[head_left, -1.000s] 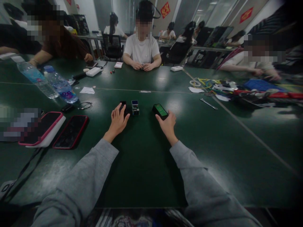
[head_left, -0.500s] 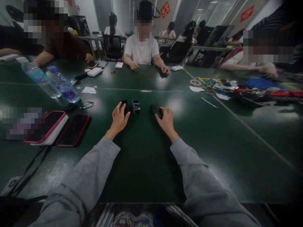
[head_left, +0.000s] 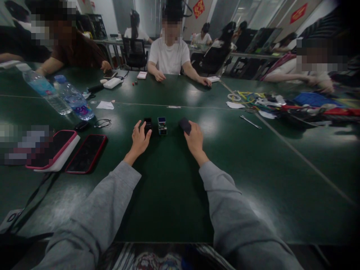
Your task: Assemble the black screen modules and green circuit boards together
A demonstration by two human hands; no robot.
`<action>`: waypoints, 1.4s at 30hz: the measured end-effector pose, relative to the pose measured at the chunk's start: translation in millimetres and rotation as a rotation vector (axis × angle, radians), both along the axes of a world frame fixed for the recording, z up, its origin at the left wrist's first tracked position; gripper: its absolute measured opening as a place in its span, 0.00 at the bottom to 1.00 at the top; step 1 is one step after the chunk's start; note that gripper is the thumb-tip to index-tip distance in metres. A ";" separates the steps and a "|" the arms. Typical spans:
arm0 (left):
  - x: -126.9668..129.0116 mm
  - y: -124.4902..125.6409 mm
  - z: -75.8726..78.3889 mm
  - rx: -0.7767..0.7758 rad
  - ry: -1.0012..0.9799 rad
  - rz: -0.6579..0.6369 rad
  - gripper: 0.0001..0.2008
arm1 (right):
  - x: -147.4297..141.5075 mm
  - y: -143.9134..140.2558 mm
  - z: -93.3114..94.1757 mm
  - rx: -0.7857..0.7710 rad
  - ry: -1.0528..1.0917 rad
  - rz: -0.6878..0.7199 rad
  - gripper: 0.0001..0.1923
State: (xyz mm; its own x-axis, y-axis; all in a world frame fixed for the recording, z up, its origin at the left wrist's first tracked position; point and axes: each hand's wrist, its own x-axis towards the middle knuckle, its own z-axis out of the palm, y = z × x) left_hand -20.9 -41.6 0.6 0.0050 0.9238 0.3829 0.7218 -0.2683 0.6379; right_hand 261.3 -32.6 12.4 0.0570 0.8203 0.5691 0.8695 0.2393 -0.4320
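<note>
My right hand [head_left: 195, 138] holds a small dark, flat-faced piece [head_left: 184, 126] between thumb and fingers, just above or on the green table; I cannot make out what it is. My left hand [head_left: 138, 139] has its fingers apart beside a small black box-like piece [head_left: 148, 123]. Whether the fingertips touch that piece is unclear. Between my hands stands a small electronic module [head_left: 162, 126] with a dark bluish top and a lighter circuit-like part at its front.
On the left lie a red-edged phone [head_left: 87, 153], another phone [head_left: 53, 149] on a white object, and two water bottles [head_left: 75, 98]. To the right are a wrench [head_left: 250, 122] and a heap of cables [head_left: 253, 99]. A person in a white shirt [head_left: 169, 56] sits opposite.
My right hand has turned the dark piece, so a flat dark face now shows. My left hand has drawn back slightly from the black piece. The person opposite has moved one hand to the right.
</note>
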 end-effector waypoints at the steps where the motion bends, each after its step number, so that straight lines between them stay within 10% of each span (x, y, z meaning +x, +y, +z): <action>1: 0.1 -0.1 0.2 0.003 -0.002 0.000 0.37 | -6.5 -1.7 1.6 0.006 -0.076 0.035 0.29; 7: 0.5 -0.8 1.1 -0.006 -0.001 0.005 0.38 | -27.3 -9.6 3.2 0.008 -0.304 0.256 0.28; 24: 0.0 3.3 -3.1 0.007 0.049 0.023 0.36 | -25.4 -12.1 10.5 -0.169 -0.272 -0.038 0.26; 42: -0.1 3.6 -2.2 0.006 0.038 -0.008 0.36 | -29.0 -19.4 12.5 -0.088 -0.255 0.052 0.28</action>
